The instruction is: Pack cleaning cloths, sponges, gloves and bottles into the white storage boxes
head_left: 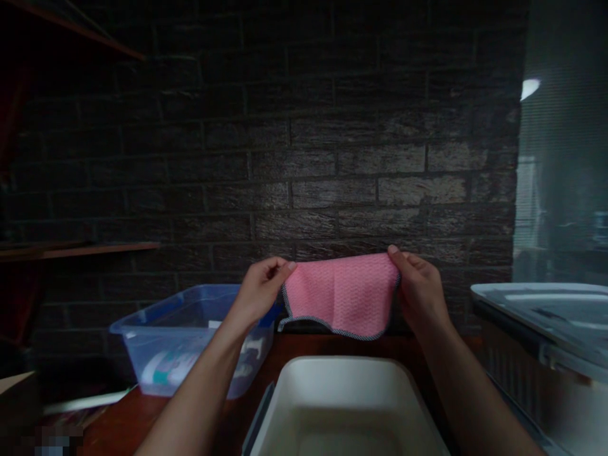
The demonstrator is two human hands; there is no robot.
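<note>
A pink textured cleaning cloth with a dark patterned trim hangs stretched between my two hands. My left hand pinches its upper left corner between thumb and fingers. At the upper right corner, my right hand is closed on the cloth, thumb on top. The lower edge hangs loose and curves, with a small loop of trim at its left end. Below and nearer to me stands a white rectangular bin, apart from the cloth.
A clear blue plastic tub holding packets stands on the brown wooden table at left. On the right is a lidded container. A dark brick wall rises behind; wooden shelves jut out at left.
</note>
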